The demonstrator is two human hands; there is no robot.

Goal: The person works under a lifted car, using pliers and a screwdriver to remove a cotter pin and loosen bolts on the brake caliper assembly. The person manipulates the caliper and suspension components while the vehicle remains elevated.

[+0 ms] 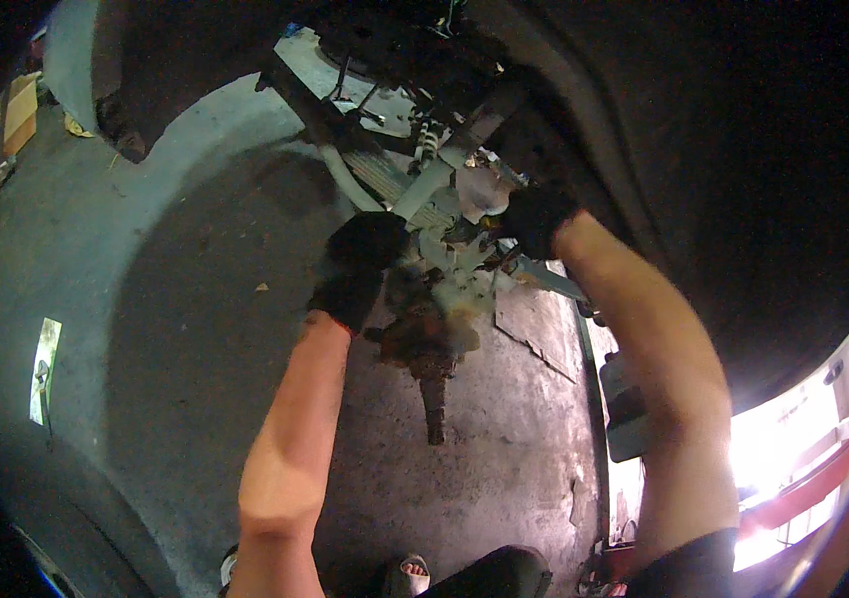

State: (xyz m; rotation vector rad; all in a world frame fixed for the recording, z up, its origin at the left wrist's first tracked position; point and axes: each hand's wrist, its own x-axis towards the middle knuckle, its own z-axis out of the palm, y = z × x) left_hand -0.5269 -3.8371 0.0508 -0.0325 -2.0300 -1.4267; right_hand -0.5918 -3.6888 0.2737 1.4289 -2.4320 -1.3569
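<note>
Both my hands wear black gloves and reach up into a vehicle's wheel well. My left hand [363, 244] is closed, compact and fist-like, at the tip of a pale V-shaped suspension arm [424, 189]. My right hand [539, 221] is closed too, beside a pale rounded metal plate [481, 192]. What the fingers of either hand hold is lost in the dark of the gloves. Between and below the hands hangs a rusty hub piece [424, 339] with a stub shaft [433, 409] pointing down. Its upper part is blurred.
The dark wheel arch [743, 199] curves over the right side. A coil spring [428, 142] and a dark bar [305, 95] sit further in. Grey concrete floor [215, 399] lies beneath. A cardboard box [8, 130] stands far left. A sandalled foot [414, 572] shows at the bottom.
</note>
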